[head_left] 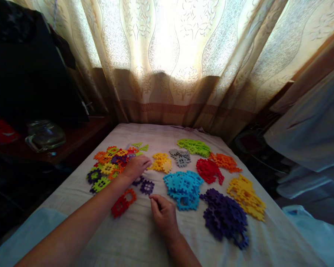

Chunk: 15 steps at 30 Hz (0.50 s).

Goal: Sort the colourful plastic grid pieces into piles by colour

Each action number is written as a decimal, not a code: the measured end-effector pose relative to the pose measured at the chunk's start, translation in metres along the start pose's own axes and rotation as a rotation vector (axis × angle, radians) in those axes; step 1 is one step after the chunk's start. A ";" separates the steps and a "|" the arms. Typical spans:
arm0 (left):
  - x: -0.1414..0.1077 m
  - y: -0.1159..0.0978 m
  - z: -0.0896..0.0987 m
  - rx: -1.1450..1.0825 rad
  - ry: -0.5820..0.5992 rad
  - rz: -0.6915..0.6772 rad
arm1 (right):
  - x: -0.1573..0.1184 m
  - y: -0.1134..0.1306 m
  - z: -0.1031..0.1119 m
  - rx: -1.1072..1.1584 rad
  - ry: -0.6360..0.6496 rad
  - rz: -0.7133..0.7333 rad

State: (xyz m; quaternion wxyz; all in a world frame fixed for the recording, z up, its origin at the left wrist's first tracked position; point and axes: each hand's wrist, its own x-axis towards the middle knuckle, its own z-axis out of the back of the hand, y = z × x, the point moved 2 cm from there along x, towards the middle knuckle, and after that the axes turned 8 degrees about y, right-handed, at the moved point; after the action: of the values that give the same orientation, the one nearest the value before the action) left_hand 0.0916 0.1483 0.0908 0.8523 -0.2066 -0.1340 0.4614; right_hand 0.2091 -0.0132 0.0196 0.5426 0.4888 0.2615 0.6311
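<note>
My left hand (137, 167) reaches over the right edge of a mixed pile of toothed plastic building pieces (108, 168). Its fingers are drawn together and point toward a small yellow-orange pile (160, 163); whatever they hold, if anything, is hidden. Just behind the hand, a lime-green piece (139, 153) peeks out. My right hand (164, 216) is closed, fingers curled, with nothing visible in it. Near its fingertips lies a purple window-shaped piece (147, 187). Red pieces (119, 207) and a red-orange frame (130, 194) lie below my left forearm.
Same-coloured piles cover the right side: light blue (183, 187), purple (224, 215), yellow (246, 196), red (209, 170), orange (225, 162), lime green (194, 147) and grey (180, 157). A cloth-covered surface (133, 241) bears them. Curtains (167, 89) hang behind; a glass jar (45, 135) stands left.
</note>
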 end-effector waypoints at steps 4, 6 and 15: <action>0.031 0.002 -0.012 -0.208 -0.002 0.159 | 0.000 0.001 0.000 0.020 -0.003 -0.005; 0.046 0.002 -0.023 -0.312 0.033 0.239 | 0.001 0.002 -0.001 0.020 -0.008 -0.003; 0.083 0.002 -0.047 -0.461 0.155 0.411 | 0.002 0.002 -0.001 0.014 -0.010 -0.005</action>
State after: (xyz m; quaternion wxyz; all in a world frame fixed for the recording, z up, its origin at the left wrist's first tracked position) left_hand 0.1545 0.2079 0.0517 0.6798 -0.4516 -0.1251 0.5642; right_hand 0.2070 -0.0121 0.0213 0.5421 0.4950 0.2643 0.6255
